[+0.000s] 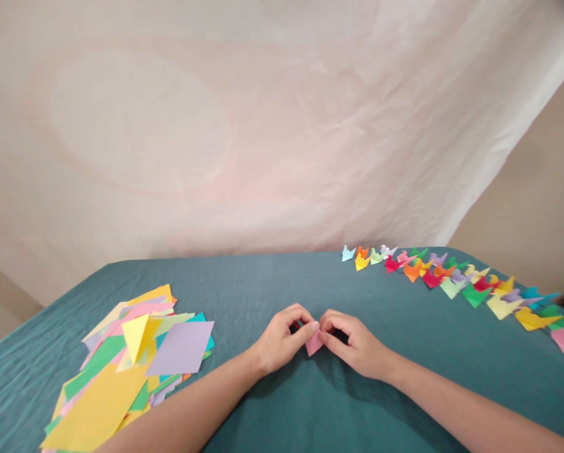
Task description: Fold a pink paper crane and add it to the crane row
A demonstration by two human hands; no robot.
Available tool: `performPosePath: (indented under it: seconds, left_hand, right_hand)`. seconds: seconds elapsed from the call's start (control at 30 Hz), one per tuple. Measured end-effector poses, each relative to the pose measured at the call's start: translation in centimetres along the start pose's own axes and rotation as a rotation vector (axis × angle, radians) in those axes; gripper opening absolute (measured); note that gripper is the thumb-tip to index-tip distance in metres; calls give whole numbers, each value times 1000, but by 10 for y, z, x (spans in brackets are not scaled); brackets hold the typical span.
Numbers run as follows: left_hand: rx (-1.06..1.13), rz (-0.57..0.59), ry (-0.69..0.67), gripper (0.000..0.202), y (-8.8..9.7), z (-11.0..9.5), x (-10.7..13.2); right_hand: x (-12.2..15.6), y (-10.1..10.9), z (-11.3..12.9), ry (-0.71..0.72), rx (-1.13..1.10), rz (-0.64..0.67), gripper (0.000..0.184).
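A small folded piece of pink paper (314,344) is held between my two hands, just above the cloth near the middle of the table. My left hand (286,336) pinches its left side between thumb and fingers. On the right side, my right hand (350,340) grips it with thumb and fingertips. The fingers cover the paper's upper part, and only a pointed lower piece shows.
A loose pile of coloured paper sheets (180,348) lies at the left, partly behind my left forearm. Several folded paper birds (441,272) stand in rows along the back right. Dark green cloth (244,283) covers the table, and a pale sheet (282,126) hangs behind it.
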State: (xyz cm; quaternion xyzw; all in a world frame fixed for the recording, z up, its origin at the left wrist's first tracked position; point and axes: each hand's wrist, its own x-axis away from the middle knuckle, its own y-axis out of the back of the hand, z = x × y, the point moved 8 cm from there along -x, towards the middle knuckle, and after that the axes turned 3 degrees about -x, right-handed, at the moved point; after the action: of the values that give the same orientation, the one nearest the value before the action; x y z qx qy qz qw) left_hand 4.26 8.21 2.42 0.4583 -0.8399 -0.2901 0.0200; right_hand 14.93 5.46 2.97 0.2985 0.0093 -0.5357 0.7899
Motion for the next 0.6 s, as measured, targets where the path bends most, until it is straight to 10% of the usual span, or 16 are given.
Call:
performPosePath:
  seconds: [0.6]
  left_hand:
    - [-13, -34, 122, 16, 3, 10, -1]
  right_hand:
    - [3, 17, -29, -156, -98, -159, 22]
